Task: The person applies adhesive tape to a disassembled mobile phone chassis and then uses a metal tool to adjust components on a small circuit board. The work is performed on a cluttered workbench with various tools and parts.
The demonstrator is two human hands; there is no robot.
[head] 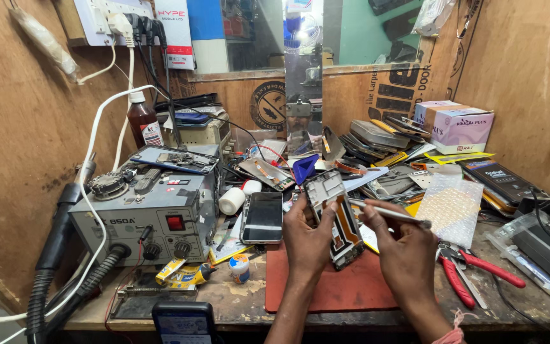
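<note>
An opened phone frame (pixel 335 216) is gripped in the left hand (pixel 307 239), the fingers closed around its lower edge and the thumb pressed against its left side, so that it is held tilted above the red work mat (pixel 338 286), its stripped interior turned toward the camera. A thin white tool (pixel 386 212), resembling a stylus or fine pick, is pinched between the thumb and fingers of the right hand (pixel 405 245); its near tip is directed at the right edge of the frame, just beside it. Whether contact is made cannot be told.

Just left of the held frame, a dark smartphone (pixel 263 216) is laid face up. Beyond it, a grey hot-air rework station (pixel 144 220) is placed, with a brown bottle (pixel 143 124) behind. Red-handled pliers (pixel 463 271) are lying near the right hand, and a sheet of bubble wrap (pixel 451 204) is spread above them. Stacked phone parts (pixel 377 137) are piled at the back of the bench (pixel 243 306).

Risks are judged as follows. If the tool is driven at a steep angle, a thin ribbon or the frame edge could be scratched or torn. The one-handed hold offers limited support; under side force the frame could slip and drop onto the cluttered bench. The smartphone lying close to the left could be struck.
</note>
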